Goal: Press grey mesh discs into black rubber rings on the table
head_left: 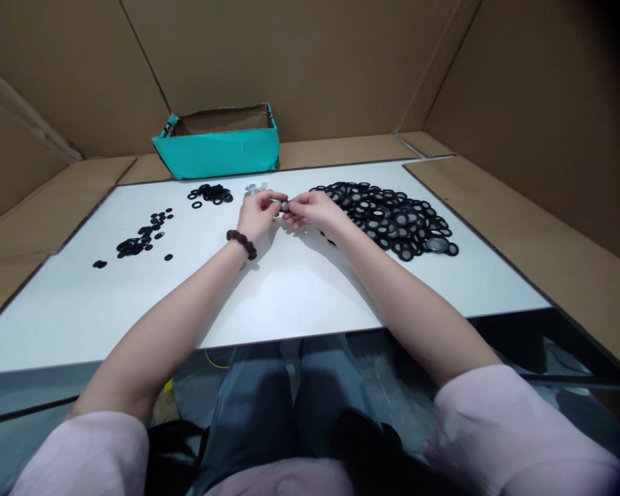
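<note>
My left hand (261,212) and my right hand (313,210) meet above the white table, pinching one small round disc (284,206) with a grey centre and a dark edge between their fingertips. A large pile of black rings with grey centres (387,217) lies just right of my right hand. Behind my left hand sit several small clear discs (255,188), partly hidden by the fingers. Farther left is a cluster of black rings (211,193). Small solid black discs (134,244) are scattered at the left of the table.
A turquoise open-topped box (220,153) stands at the back left, beyond the table. Tall cardboard walls (315,69) surround the white tabletop (269,296) at the back and sides. The table's front edge runs just ahead of my legs.
</note>
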{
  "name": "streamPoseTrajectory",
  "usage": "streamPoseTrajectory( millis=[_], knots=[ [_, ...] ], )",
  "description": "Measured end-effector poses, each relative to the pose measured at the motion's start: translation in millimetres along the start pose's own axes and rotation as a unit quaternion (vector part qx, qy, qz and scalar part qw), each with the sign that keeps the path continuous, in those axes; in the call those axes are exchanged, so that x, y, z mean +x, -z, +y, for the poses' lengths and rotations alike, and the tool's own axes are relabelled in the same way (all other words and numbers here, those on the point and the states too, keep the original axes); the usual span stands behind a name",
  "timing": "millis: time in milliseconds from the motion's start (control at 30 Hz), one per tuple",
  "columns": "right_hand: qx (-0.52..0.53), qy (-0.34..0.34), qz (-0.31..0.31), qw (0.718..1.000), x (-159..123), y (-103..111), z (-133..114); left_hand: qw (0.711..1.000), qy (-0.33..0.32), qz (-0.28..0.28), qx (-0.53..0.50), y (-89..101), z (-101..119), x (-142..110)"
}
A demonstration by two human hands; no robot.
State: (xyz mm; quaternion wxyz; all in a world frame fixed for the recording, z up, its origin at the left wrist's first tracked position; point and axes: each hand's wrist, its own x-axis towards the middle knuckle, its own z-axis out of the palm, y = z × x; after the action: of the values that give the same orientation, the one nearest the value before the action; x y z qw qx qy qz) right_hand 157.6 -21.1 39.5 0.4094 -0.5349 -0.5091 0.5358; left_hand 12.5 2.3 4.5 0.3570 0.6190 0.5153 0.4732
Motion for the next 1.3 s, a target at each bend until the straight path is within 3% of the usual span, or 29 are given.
streamPoseTrajectory(
  millis=[233,500,700,1000,1300],
  knots=[
    [0.066,0.002,0.054,0.996,2.3,-1.9,2.2,0.998,0.047,0.009,-0.029,-4.2,6.2,-2.9],
    [0.033,-0.015,0.019,0.999,0.5,-2.6,1.5,0.999,0.052,0.001,0.005,-5.3,-0.6,0.6],
    [0.028,0.041,0.068,0.996,12.6,-5.7,11.9,0.998,0.056,-0.021,-0.006,-7.1,2.2,-2.0],
    [-0.001,0.093,0.035,0.995,10.5,-1.5,12.5,0.994,0.086,-0.024,-0.061,-9.8,8.5,-4.5],
    [-0.045,0.168,0.046,0.984,6.6,-6.6,14.2,0.991,0.115,-0.021,-0.064,-11.8,14.2,-6.5]
  ],
)
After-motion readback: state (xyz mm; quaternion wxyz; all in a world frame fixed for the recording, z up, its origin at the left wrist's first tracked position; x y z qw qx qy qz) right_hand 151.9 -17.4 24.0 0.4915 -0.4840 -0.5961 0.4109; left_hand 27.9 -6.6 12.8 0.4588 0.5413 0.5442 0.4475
